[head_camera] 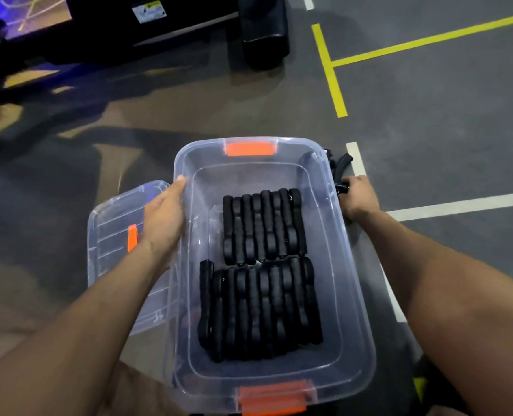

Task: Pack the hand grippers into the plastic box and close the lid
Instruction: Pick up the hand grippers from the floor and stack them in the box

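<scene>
— The box [351, 295]: clear, glossy plastic, with smooth orange plastic latches [247, 148].
— The hand grippers [264, 226] inside look matt black, like foam or rubber. The floor [429, 115] is dull grey with painted lines.

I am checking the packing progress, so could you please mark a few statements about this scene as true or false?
1. The plastic box has its lid on. False: the lid lies on the floor beside it.
2. Hand grippers lie in two rows inside the box. True.
3. The right hand is inside the box. False: it is outside, on loose grippers on the floor.
4. The left hand rests at the box's left rim. True.
</scene>
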